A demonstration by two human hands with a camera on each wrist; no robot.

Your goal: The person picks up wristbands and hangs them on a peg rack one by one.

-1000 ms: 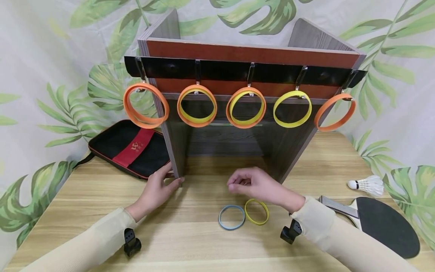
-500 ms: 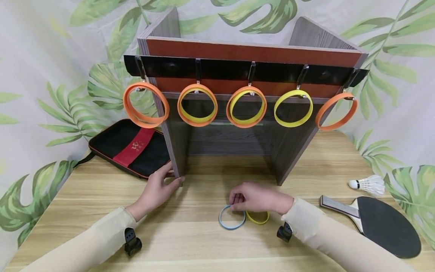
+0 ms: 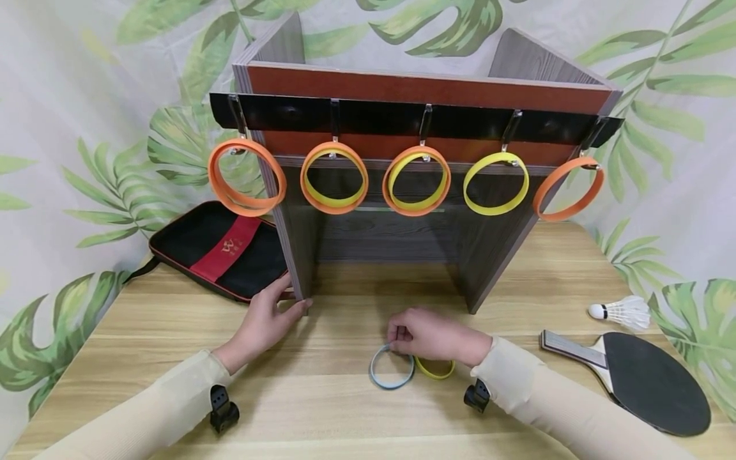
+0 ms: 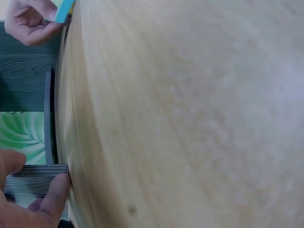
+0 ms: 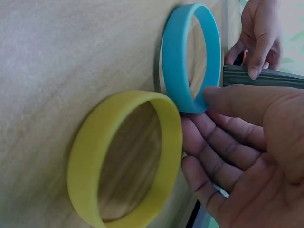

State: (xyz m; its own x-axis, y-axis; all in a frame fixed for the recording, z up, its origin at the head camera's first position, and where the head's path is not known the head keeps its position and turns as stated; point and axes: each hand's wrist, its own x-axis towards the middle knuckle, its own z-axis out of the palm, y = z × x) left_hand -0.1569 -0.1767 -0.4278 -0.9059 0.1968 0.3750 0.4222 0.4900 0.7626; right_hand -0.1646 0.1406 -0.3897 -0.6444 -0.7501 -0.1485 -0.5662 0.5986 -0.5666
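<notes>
My left hand [image 3: 264,322] grips the lower front edge of the grey wood-grain stand's left side panel [image 4: 35,180], with the thumb on its inner side and fingers outside. My right hand [image 3: 434,333] is low over the table, pinching the rim of a light blue silicone wristband [image 5: 175,57] between thumb and fingertips. The blue band's near side tilts up off the wood in the right wrist view. Right beside it a yellow wristband [image 5: 83,166] lies on the table, partly covered by my right hand in the head view.
Orange and yellow wristbands hang from hooks on a black rail [image 3: 379,121] across the stand's front. A black case with a red stripe [image 3: 221,252] lies behind my left hand. To the right are a shuttlecock [image 3: 623,313] and a table tennis paddle [image 3: 655,383].
My right hand has come down toward me from inside the stand's opening to the blue wristband and now pinches its far rim. The left hand stays on the panel.
</notes>
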